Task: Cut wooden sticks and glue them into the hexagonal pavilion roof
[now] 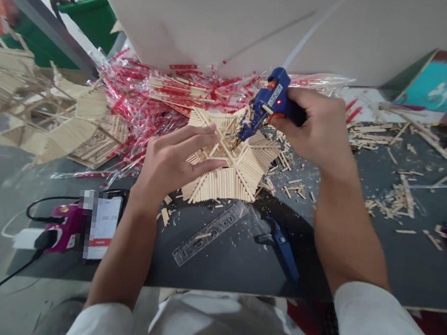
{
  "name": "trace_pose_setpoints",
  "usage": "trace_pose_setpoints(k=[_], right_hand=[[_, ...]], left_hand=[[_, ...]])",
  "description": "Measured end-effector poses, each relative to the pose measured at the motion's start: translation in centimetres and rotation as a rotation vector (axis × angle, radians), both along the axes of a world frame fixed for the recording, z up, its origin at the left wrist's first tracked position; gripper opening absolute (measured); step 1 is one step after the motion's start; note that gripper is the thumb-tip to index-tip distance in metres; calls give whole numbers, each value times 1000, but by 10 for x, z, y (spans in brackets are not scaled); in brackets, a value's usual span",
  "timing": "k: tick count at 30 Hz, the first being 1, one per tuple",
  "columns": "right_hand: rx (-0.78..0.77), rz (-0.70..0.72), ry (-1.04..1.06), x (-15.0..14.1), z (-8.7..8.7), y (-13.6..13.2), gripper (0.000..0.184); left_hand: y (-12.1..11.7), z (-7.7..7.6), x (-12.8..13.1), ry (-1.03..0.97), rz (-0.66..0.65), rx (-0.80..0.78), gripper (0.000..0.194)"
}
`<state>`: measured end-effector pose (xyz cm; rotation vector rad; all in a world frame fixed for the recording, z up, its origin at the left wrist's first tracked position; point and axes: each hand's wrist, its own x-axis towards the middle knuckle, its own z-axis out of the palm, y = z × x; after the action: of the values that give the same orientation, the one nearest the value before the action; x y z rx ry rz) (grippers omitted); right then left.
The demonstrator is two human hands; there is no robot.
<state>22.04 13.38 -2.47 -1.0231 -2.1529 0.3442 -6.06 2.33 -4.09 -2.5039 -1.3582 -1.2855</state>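
Observation:
A star-like structure of thin wooden sticks (225,185) lies on the dark tabletop in front of me. My left hand (177,154) rests on its left side, thumb and fingers spread apart over the frame at its middle. In my right hand (318,124) is a blue hot glue gun (277,96), with a small red light lit on its body. Its nozzle points down at the middle of the stick structure; whether the tip touches is too small to tell. A pale glue stick (307,37) sticks out of the gun's back end.
Red-and-clear plastic wrappers (135,94) with sticks are heaped behind. Stick offcuts (401,199) litter the right. In front lie a clear ruler (211,233) and a blue-handled tool (282,248). At left are a phone (104,224), a purple power adapter (63,225) and more stick structures (89,116).

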Motion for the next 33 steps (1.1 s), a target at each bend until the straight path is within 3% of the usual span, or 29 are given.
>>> trace_pose_setpoints(k=[15, 22, 33], right_hand=[[25, -13, -6, -15, 5, 11, 20], [-4, -20, 52, -19, 1, 15, 30], [6, -37, 54, -25, 2, 16, 27]], left_hand=[[0, 1, 1, 5, 13, 9, 40], [0, 0, 0, 18, 32, 8, 42], [0, 0, -1, 6, 17, 8, 39]])
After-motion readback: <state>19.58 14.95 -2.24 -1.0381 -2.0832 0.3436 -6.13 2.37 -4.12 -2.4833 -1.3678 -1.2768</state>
